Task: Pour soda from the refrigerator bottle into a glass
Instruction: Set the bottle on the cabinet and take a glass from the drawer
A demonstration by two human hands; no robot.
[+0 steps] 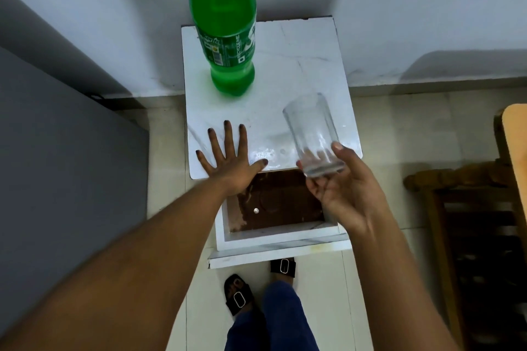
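Left hand: the left hand (228,155) lies flat on the front left corner of the white bench (299,65), fingers spread wide, holding nothing.
Right hand: the right hand (342,194) grips the base of a clear, empty glass (312,134) – tilted, mouth away from the person, over the front right corner.
Bottle: the green bottle (225,23) stands near the back left corner.
Hidden: its cap is cut off by the upper frame edge.
Label: green, the print too small to read.

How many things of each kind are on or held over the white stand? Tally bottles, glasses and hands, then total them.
Green bottle: 1
Clear glass: 1
Hands: 2, left hand flat on the white stand, right hand holding the glass
Total: 4
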